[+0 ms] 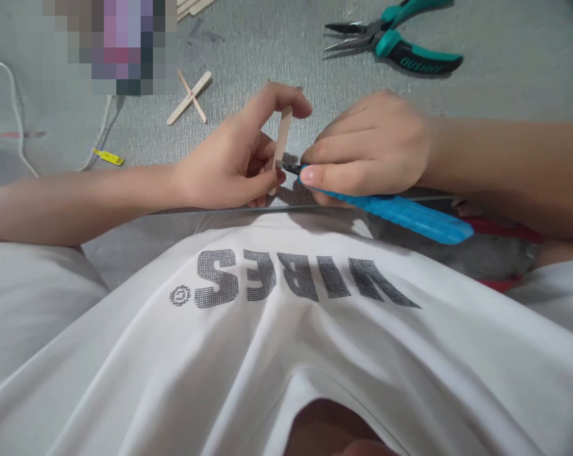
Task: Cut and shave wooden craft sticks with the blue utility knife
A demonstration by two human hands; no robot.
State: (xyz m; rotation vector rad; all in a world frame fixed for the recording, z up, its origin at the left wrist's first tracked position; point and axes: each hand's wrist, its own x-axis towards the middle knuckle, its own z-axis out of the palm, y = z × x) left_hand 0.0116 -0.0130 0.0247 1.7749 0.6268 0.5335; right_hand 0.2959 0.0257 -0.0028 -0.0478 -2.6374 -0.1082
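My left hand grips a flat wooden craft stick, held upright and slightly tilted just past the table's near edge area. The index finger arches over its top while the thumb pinches low down. My right hand is closed around a blue utility knife, whose handle slants down to the right. The knife's dark tip touches or nearly touches the side of the stick; the exact contact is too small to tell. Left of the hands, two crossed wooden sticks lie on the grey table.
Long-nose pliers with teal and black handles lie open at the back right. More wooden sticks show at the top edge. A white cable with a yellow tag runs along the left. A blurred-out patch covers the upper left.
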